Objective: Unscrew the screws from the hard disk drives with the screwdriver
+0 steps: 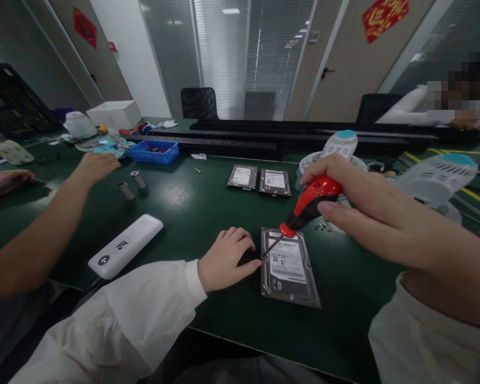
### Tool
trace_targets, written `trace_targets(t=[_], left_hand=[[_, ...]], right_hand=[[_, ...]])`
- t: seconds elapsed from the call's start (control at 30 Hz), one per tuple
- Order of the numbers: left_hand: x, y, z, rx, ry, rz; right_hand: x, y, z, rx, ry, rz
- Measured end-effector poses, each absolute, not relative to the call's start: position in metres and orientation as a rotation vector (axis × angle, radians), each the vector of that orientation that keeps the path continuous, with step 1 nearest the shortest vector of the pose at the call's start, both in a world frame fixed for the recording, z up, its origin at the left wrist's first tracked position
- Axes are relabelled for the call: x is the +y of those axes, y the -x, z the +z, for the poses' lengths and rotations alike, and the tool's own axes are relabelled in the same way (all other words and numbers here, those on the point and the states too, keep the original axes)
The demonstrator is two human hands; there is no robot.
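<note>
A silver hard drive (290, 269) with a white label lies on the green table before me. My right hand (356, 213) is wrapped round the handle of a red and black screwdriver (310, 205). Its thin shaft slants down to the left, and the tip meets the drive's left edge. My left hand (230, 258) rests beside that edge with fingers apart, the thumb close to the screwdriver tip. Small screws (323, 226) lie to the right of the drive.
Two more drives (242, 176) (274, 182) lie farther back. At the left are a white power bank (126, 246), metal cylinders (138, 180), a blue tray (154, 152) and another person's arms (64, 213). White fans (436, 178) stand at the right.
</note>
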State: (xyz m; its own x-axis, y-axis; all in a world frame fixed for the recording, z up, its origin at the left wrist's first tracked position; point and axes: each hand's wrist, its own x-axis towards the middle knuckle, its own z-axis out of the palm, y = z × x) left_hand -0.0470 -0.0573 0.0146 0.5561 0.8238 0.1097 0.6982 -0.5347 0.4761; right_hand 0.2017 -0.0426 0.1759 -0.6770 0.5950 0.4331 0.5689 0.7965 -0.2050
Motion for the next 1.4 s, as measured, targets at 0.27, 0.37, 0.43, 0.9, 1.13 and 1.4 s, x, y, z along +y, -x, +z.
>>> trace_targets(t=[0.27, 0.37, 0.43, 0.9, 1.13, 1.4], left_hand=[[-0.0584, 0.0468, 0.0140, 1.249, -2.455, 0.458], [-0.0580, 0.0471, 0.0121, 1.245, -2.458, 0.462], [-0.0577, 0.0472, 0.0111, 1.247, -2.462, 0.466], [-0.0580, 0.0475, 0.0116, 1.242, -2.452, 0.478], [-0.0578, 0.0476, 0.0126, 1.240, -2.456, 0.460], [-0.0581, 0.0477, 0.0113, 1.250, -2.467, 0.476]], right_hand=[[-0.0392, -0.2077, 0.1713, -2.410, 1.003, -0.127], [-0.0417, -0.2113, 0.1754, -2.440, 0.939, -0.076], [-0.0440, -0.2121, 0.1773, -2.434, 0.944, -0.069], [-0.0422, -0.2115, 0.1723, -2.474, 0.873, -0.018], [-0.0412, -0.2067, 0.1709, -2.383, 0.875, -0.065], [-0.0432, -0.2063, 0.1705, -2.338, 0.858, -0.102]])
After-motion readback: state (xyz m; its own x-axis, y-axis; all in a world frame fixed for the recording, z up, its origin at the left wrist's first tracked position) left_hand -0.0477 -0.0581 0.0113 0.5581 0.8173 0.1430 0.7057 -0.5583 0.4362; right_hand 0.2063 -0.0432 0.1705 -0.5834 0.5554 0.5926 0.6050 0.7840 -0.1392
